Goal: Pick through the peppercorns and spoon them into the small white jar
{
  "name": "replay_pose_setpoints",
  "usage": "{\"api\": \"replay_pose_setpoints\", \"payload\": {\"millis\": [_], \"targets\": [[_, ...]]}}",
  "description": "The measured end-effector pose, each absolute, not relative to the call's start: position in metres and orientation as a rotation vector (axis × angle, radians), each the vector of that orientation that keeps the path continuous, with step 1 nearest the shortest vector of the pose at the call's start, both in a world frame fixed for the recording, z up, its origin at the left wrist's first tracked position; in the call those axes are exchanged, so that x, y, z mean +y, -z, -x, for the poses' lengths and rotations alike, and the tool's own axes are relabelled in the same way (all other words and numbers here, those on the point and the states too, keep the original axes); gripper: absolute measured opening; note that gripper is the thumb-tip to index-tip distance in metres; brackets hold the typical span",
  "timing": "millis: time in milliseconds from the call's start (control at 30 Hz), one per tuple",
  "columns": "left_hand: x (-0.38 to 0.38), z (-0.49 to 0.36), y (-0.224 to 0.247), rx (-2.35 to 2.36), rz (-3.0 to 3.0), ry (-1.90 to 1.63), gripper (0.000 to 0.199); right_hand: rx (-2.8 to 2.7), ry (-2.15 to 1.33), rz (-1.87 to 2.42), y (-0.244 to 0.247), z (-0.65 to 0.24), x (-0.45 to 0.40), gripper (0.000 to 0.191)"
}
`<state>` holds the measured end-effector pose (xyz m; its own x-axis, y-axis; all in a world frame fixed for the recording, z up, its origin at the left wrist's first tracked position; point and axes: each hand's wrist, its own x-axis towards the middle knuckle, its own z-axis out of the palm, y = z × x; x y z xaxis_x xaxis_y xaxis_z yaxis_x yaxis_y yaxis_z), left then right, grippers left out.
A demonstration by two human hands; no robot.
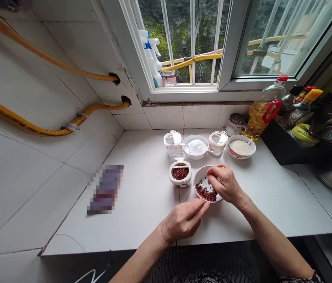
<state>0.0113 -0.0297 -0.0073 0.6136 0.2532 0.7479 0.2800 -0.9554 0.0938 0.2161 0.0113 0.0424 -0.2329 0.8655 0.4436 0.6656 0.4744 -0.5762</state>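
My left hand [185, 220] pinches the near rim of a white bowl [202, 171] between thumb and fingers. Inside that bowl lie dark red peppercorns [208, 194], heaped toward the near side. My right hand [226, 182] is closed around the handle of a small white spoon [203, 185], whose head dips among the peppercorns. Just left of the bowl stands a clear jar with a white rim [180, 182], also holding peppercorns. Its clear lid [179, 151] is flipped up at the back. The fingers of my right hand partly hide the bowl's right side.
Behind are a bowl of white granules [195, 157], two small white-lidded jars [173, 138] and a floral bowl [239, 156] of pale powder. An oil bottle [257, 118] and black box [274, 147] stand right. A pixelated purple item [105, 190] lies left. The counter's front edge is near me.
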Motion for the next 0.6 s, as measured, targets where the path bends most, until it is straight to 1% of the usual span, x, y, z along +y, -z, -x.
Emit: {"api": "replay_pose_setpoints", "payload": {"millis": [233, 367, 500, 600], "targets": [[-0.0295, -0.0111, 0.0064, -0.470, 2.784, 1.285, 0.046, -1.731, -0.578, 1.394, -0.0488, -0.2202, 0.0104, 0.018], [-0.0297, -0.0112, 0.0058, -0.448, 2.787, 1.296, 0.044, -1.689, -0.585, 1.413, -0.0507, -0.2240, 0.0114, 0.017], [-0.0295, -0.0116, 0.0064, -0.458, 2.787, 1.295, 0.046, -1.712, -0.547, 1.425, -0.0499, -0.2235, 0.0121, 0.017], [-0.0292, -0.0115, 0.0073, -0.453, 2.785, 1.295, 0.046, -1.694, -0.587, 1.409, -0.0500, -0.2224, 0.0122, 0.017]]}}
